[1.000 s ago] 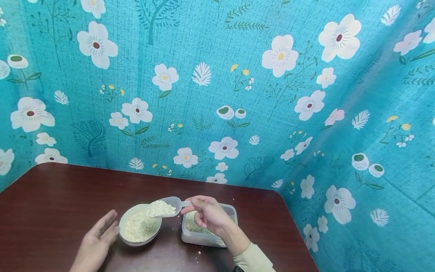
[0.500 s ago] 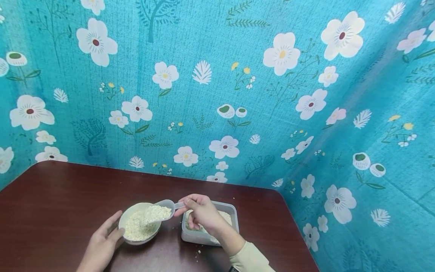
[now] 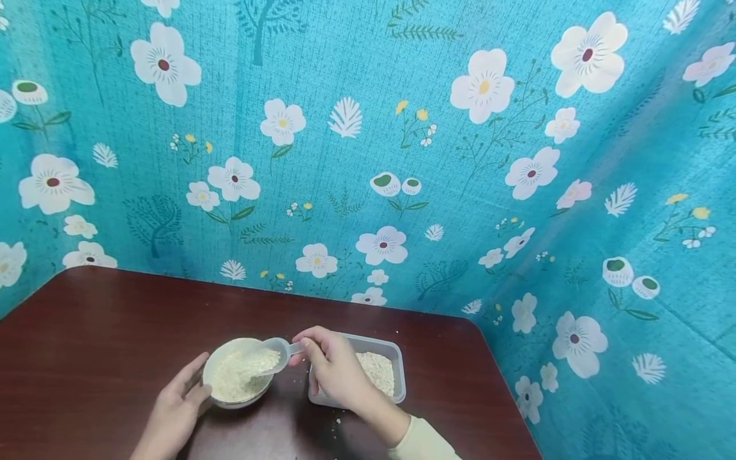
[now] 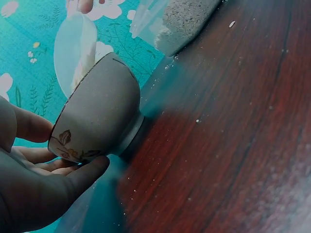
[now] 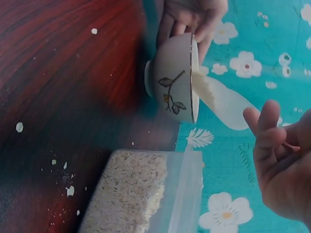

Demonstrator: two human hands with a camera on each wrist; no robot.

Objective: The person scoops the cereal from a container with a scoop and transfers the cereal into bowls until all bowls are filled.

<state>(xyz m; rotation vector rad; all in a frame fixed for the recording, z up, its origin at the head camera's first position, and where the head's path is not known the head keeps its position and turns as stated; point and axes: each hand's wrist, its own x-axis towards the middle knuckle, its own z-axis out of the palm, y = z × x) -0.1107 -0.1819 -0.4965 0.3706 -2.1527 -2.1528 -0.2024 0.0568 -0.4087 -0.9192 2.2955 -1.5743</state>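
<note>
My right hand pinches the handle of a translucent white scoop, which tips pale oat-like flakes into a white bowl. The scoop's lip lies inside the bowl's rim. In the left wrist view the bowl shows a leaf-and-flower pattern and a footed base on the table. My left hand steadies its left side, thumb and fingers round the wall. Flakes fill much of the bowl. Under my right hand stands a clear plastic tub, partly hidden, with more flakes inside.
The dark red-brown wooden table carries scattered flakes around the tub and bowl. A turquoise flowered curtain hangs behind the table and along its right side.
The scoop has moved slightly left and down and tilted further, and its load has shrunk as flakes slide into the bowl. My left hand has come from beside the bowl to hold it.
</note>
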